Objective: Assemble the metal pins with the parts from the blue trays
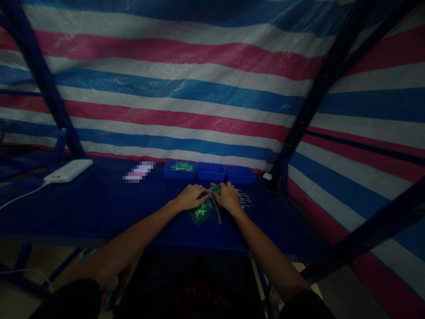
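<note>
Both my arms reach forward over a dark blue table (99, 208). My left hand (191, 197) and my right hand (228, 195) rest side by side, fingers curled, on a pile of small grey metal parts (245, 200) and clear bags with green contents (201, 213). The fingertips of both hands meet over the pile; what they pinch is too dark and small to name. Behind the hands stand three small blue trays in a row: the left tray (180, 170) holds green bagged parts, the middle tray (211, 172) and right tray (239, 175) look dark inside.
A white power bank (69, 170) with a white cable (20, 197) lies at the table's far left. A blurred pale object (139, 172) lies left of the trays. A striped red, white and blue tarpaulin (186, 88) and dark blue rack posts (312, 102) enclose the table.
</note>
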{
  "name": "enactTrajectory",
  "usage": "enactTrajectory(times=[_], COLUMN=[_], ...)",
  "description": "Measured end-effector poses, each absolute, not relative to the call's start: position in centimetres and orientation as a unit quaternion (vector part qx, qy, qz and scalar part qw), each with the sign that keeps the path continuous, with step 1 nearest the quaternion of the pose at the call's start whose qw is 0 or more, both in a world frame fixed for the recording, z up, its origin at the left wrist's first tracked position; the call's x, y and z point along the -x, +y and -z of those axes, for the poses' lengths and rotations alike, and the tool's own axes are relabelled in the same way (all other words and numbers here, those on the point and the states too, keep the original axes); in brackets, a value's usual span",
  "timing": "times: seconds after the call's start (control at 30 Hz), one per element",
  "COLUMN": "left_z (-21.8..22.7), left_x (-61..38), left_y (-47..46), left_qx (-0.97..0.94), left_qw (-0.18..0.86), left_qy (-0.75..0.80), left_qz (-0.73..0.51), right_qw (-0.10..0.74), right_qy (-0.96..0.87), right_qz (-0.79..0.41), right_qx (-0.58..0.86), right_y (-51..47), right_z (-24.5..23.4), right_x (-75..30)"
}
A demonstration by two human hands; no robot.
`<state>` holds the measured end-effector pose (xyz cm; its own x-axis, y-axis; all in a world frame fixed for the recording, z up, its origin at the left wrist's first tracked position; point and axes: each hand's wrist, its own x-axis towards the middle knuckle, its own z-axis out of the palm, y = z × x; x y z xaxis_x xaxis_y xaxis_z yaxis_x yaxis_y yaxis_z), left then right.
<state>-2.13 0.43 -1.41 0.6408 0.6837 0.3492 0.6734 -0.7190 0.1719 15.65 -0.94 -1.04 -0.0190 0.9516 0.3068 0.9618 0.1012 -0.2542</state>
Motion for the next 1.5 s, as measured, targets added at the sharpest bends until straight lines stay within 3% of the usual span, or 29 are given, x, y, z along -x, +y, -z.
enactTrajectory(times=[0.23, 0.4, 0.53, 0.83, 1.07, 1.23, 1.37, 1.5], left_z=[1.5, 2.0, 2.2, 2.0, 1.8, 0.3, 0.0, 1.0], left_x=[2.4, 2.6, 2.6, 2.8, 1.8, -0.5, -1.1, -0.6], left_y=[0.8, 1.4, 1.5, 1.7, 2.0, 3.7, 4.4, 3.7], left_qx=[-0.885, -0.874, -0.873, -0.865, -0.858, -0.816, -0.78, -0.784], left_qw=[0.026, 0.033, 0.041, 0.045, 0.064, 0.175, 0.188, 0.183], left_qy=[0.404, 0.425, 0.424, 0.425, 0.408, 0.416, 0.439, 0.458], left_qz=[-0.23, -0.232, -0.237, -0.261, -0.304, -0.363, -0.405, -0.376], right_qw=[0.296, 0.259, 0.23, 0.383, 0.499, 0.546, 0.584, 0.554], right_qy=[-0.724, -0.676, -0.691, -0.722, -0.673, -0.641, -0.608, -0.627], right_qz=[-0.013, 0.041, 0.0, 0.014, -0.071, -0.107, -0.147, -0.142], right_qx=[0.623, 0.688, 0.685, 0.576, 0.541, 0.529, 0.518, 0.529], right_y=[-0.6, -1.0, -0.4, 0.2, 1.7, 3.5, 3.7, 3.2], right_z=[1.2, 0.7, 0.9, 1.5, -0.5, -2.3, -1.9, -0.2], right_x=[-15.3, -15.9, -16.7, -16.0, -15.3, -12.6, -11.2, -10.9])
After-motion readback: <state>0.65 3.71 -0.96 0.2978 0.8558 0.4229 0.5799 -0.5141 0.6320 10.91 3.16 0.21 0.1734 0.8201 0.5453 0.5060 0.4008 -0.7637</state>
